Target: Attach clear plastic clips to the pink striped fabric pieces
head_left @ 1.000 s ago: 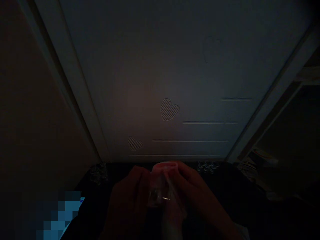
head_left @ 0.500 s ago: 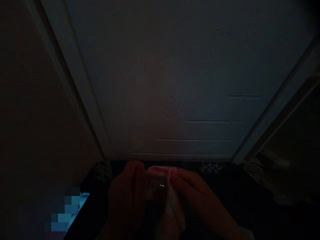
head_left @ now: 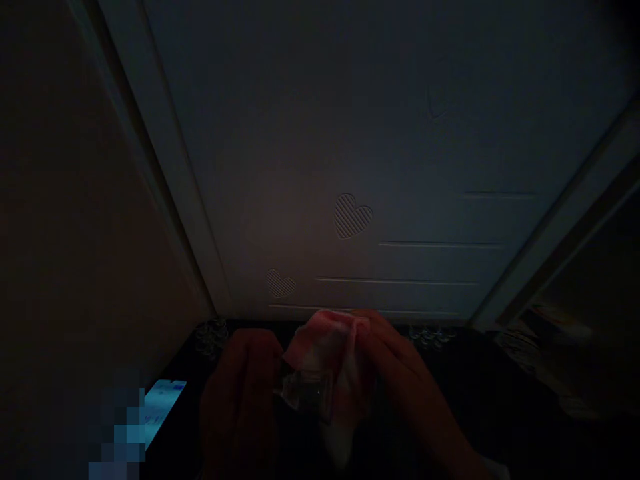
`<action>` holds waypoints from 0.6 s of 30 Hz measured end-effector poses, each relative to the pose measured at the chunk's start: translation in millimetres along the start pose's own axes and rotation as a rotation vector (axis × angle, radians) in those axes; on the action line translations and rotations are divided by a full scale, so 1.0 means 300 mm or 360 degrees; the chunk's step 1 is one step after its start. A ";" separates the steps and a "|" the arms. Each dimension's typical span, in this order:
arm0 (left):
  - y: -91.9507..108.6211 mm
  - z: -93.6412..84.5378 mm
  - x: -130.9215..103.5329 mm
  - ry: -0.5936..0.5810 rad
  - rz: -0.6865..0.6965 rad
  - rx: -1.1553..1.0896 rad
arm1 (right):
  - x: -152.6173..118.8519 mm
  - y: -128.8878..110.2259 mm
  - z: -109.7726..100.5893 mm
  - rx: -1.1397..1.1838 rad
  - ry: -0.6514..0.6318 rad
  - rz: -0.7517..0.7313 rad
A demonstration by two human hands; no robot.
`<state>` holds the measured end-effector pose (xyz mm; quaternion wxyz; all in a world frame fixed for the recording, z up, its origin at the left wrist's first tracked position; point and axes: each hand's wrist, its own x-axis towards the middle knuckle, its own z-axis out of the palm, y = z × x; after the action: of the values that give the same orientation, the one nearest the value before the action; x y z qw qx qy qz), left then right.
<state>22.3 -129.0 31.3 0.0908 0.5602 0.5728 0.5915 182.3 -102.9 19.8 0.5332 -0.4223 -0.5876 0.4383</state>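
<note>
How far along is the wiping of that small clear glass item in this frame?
In hand: the left hand holds a small clear glass piece while the right hand presses a pinkish cloth around it. More glass pieces sit in clusters at the far left and far right of the dark table. It is too dark to tell which are already wiped.

No legible text anywhere, only striped heart marks (head_left: pixel 353 217) on the white door (head_left: pixel 320 133).
</note>
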 end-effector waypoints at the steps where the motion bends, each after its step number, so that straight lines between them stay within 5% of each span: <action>1: -0.001 0.000 0.001 0.0000 -0.0006 -0.0032 | 0.002 0.003 0.001 0.0002 0.0040 0.0014; 7: 0.006 0.000 -0.010 -0.0114 -0.0020 -0.0096 | 0.008 0.015 0.015 0.0206 0.0178 0.0124; 11: 0.023 0.005 -0.014 -0.0271 -0.0003 -0.0163 | 0.003 0.018 0.024 0.0362 0.0029 0.0162; 18: 0.008 0.015 0.007 -0.0050 0.0310 0.0039 | -0.013 -0.029 0.023 0.0472 -0.0134 0.0227</action>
<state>26.3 -125.9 33.1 0.0350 0.6234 0.5213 0.5817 175.4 -109.5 26.9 0.5320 -0.3609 -0.5069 0.5742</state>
